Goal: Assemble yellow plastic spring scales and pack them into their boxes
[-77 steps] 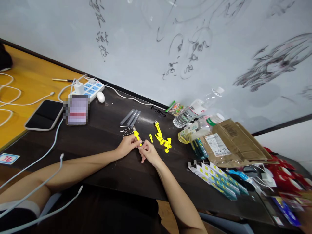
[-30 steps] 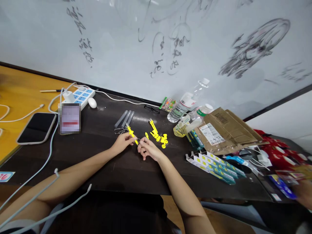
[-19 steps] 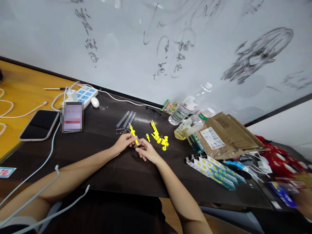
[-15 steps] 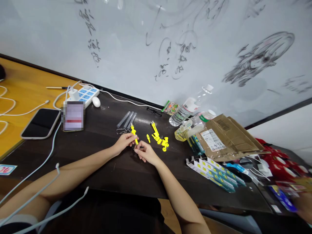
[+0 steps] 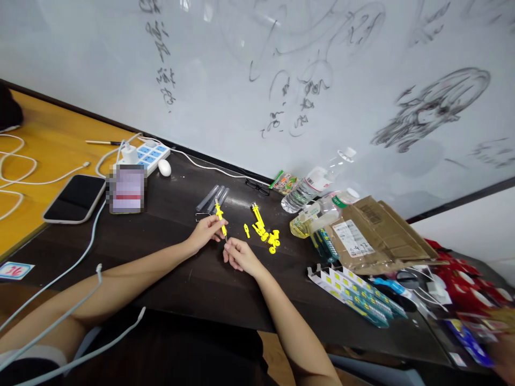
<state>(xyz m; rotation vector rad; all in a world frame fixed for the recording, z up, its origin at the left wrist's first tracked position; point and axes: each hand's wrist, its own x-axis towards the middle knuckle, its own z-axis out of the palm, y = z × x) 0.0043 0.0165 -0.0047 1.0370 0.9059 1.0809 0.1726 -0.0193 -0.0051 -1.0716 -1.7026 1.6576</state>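
Observation:
My left hand (image 5: 208, 231) pinches a slim yellow pen-like plastic piece (image 5: 219, 212) with a metallic tip at its upper end. My right hand (image 5: 240, 255) is closed just below, its fingertips on a thin metallic rod (image 5: 226, 239) at the piece's lower end. Whether the rod is joined to the piece I cannot tell. To the right on the dark table lie a small yellow part (image 5: 247, 231), longer yellow pieces (image 5: 258, 215) and a cluster of small yellow parts (image 5: 274, 240). Several clear tubes (image 5: 212, 199) rest behind my left hand.
Bottles (image 5: 302, 188), a cardboard parcel (image 5: 368, 234) and printed card boxes (image 5: 350, 294) occupy the right side. Black glasses (image 5: 257, 186) lie near the whiteboard (image 5: 225, 80). Leftward are a power strip (image 5: 149, 155), a phone (image 5: 74, 198) and white cables (image 5: 86, 241).
My right hand has come up to the lower end of the yellow piece, and a thin rod now shows between both hands. The whole view has shifted slightly.

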